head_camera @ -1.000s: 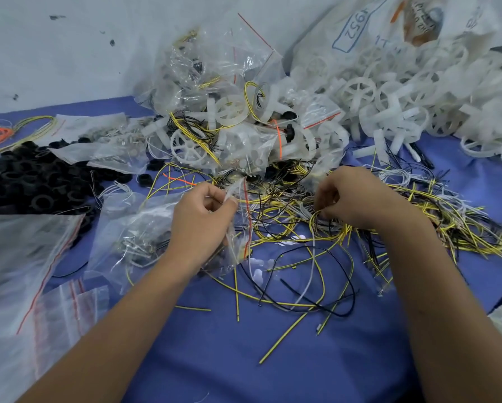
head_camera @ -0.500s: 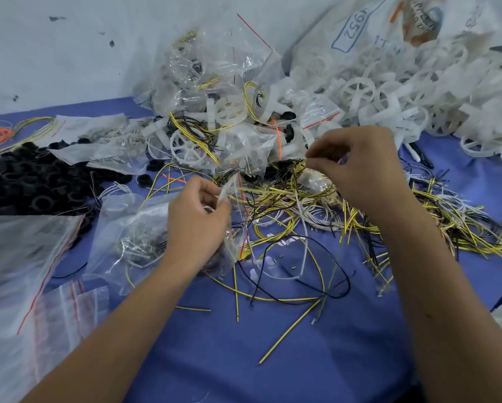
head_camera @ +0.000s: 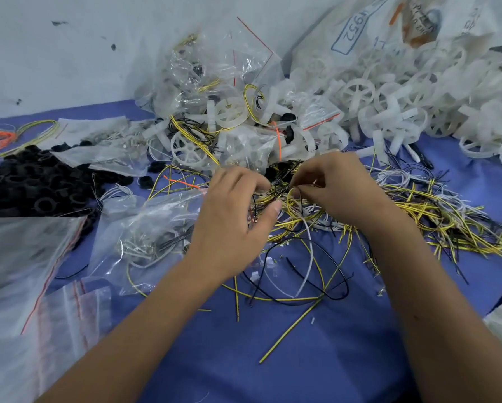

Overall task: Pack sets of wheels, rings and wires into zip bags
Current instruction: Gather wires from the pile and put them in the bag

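Handwritten number "1952" in a blue pen box on a large white sack at the back right. Orange printing further right on the sack, too blurred to read.

Head view, forward-down, close over table

Light is bright, even and diffuse, with only faint, soft shadows under the forearms on the blue cloth. The clear zip bags at the left edge are smeared and blurred. Wide-angle distortion bends the edges; the centre stays fairly sharp.
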A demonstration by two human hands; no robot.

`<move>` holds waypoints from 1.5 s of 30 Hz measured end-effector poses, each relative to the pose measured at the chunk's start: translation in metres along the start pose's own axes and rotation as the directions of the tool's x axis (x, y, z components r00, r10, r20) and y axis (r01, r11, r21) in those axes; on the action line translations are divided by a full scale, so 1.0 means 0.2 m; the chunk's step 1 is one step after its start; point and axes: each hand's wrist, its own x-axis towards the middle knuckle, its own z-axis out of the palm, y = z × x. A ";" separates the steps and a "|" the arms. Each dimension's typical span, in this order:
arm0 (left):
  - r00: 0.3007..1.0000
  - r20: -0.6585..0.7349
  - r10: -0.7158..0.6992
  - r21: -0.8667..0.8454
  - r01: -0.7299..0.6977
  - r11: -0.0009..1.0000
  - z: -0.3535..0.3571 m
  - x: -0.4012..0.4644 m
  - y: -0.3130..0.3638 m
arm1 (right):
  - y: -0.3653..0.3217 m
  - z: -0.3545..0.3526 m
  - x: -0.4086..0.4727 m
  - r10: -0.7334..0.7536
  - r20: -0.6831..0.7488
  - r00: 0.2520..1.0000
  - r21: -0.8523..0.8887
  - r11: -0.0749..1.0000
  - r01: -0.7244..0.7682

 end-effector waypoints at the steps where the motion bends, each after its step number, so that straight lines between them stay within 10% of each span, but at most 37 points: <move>1: 0.998 0.037 -0.055 -0.024 0.056 0.998 0.01 0.02 0.02 | 0.00 0.00 0.00 -0.017 0.014 1.000 0.005 1.000 0.017; 11: 0.771 0.518 -0.370 -0.117 0.492 0.863 0.15 0.21 0.06 | 0.03 -0.10 -0.06 0.073 -0.131 0.989 0.052 0.996 -0.067; 17: 0.776 0.370 -0.512 -0.121 0.586 0.801 0.22 0.19 0.10 | 0.06 -0.21 -0.15 0.450 -0.025 0.893 -0.147 0.882 -0.448; 25: 0.787 0.334 -0.518 0.094 0.519 0.849 0.32 0.19 0.15 | -0.03 -0.13 -0.15 0.543 0.162 0.824 -0.353 0.811 -0.466; 33: 0.783 0.277 -0.557 -0.230 0.617 0.752 0.29 0.14 0.09 | -0.02 -0.09 -0.14 0.453 -0.014 0.892 -0.027 0.891 -0.453; 45: 0.752 0.265 -0.604 -0.522 0.638 0.566 0.27 0.11 0.09 | -0.01 -0.05 -0.13 0.553 0.183 0.813 0.280 0.763 -0.582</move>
